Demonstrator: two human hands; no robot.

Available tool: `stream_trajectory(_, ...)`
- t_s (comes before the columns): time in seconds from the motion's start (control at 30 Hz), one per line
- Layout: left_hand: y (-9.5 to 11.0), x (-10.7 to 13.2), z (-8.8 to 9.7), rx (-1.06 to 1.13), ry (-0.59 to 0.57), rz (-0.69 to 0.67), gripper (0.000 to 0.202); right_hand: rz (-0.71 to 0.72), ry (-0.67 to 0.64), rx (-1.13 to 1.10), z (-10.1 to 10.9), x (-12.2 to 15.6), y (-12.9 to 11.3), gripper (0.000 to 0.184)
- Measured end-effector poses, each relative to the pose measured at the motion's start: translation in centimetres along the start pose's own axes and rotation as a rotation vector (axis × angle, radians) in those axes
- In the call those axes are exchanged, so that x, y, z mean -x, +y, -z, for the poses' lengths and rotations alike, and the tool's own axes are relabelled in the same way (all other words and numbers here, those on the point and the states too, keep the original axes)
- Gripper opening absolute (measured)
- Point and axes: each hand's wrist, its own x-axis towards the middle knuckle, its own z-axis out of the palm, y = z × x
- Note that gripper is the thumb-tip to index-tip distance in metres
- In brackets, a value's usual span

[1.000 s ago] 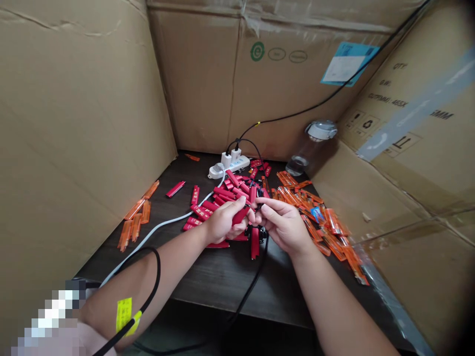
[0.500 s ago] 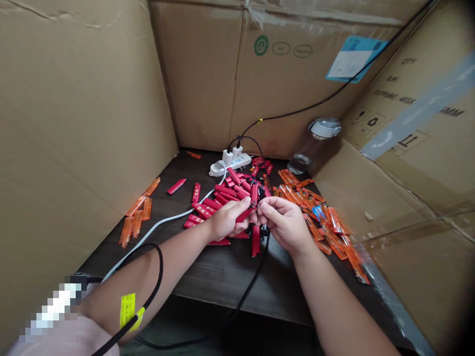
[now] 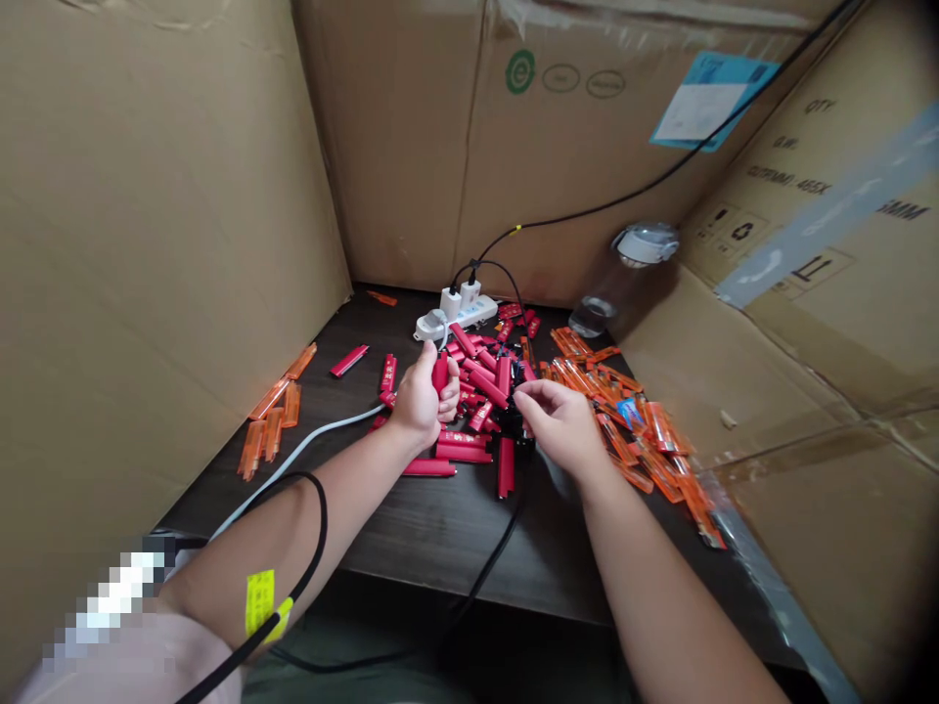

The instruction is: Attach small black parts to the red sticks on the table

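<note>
Gripping what looks like a red lighter (image 3: 441,373): left hand (image 3: 418,403).

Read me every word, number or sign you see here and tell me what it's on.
"QTY": right cardboard box
"G.W.": same box
"CUT(MM): 465X": same box
"e" in a green ring: back cardboard box
Recycling sign: right box
Too small or blurred: blue label, yellow cable tag, white print on the red pieces
</note>
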Motion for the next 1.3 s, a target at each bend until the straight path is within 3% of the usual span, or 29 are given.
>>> stream_trajectory(0.1, 0.0, -0.1, 0.1, 0.014, 0.032, -0.049, 0.05, 0.094, -0.025, 0.27, 0.7, -0.1, 0.4, 0.022)
stream_trajectory(0.3, 0.0, 0.0, -0.1, 0.012, 0.043, -0.072, 0.05, 0.135, -0.265, 0.571, 0.9, 0.0, 0.6, 0.025)
stream_trajectory(0.57, -0.1, 0.3, -0.3, -0.031, 0.037, -0.071, 0.047, 0.148, -0.206, 0.878, -0.7, 0.3, 0.9, 0.03)
stream_trajectory(1.3, -0.2, 0.5, -0.4, -0.092, 0.035, -0.091, 0.048, 0.143, -0.246, 0.985, -1.5, 0.0, 0.6, 0.023)
